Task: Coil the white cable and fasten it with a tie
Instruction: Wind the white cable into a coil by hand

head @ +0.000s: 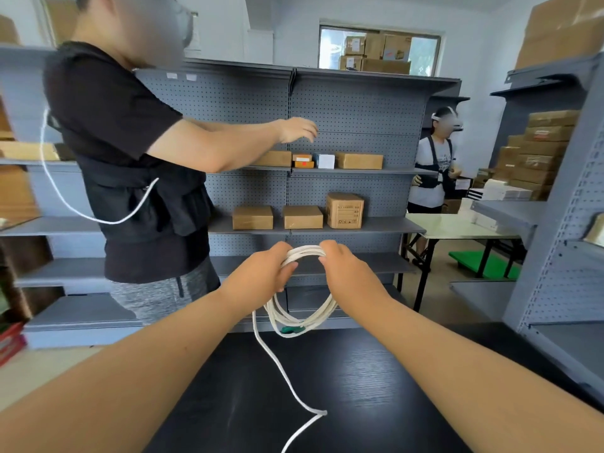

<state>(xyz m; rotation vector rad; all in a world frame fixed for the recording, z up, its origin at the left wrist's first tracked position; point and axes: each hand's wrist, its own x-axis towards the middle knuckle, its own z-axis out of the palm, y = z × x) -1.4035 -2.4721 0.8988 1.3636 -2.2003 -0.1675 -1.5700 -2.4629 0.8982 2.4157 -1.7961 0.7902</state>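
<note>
White cable [302,308], coiled, held above the dark surface [376,387]; left grip [264,269] and right grip [343,266] each close round the loops' top. The loose tail [284,374] trails onto the surface: likely to snag and pull loops apart before tying.

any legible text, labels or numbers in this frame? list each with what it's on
None legible.
Upright carton on the lower shelf: printed lines and handling symbols, too blurred to read.
Small boxes on the middle shelf: labels too small.
Cartons behind the window: labels blurred.
White tags on the pegboard: unreadable.
</note>
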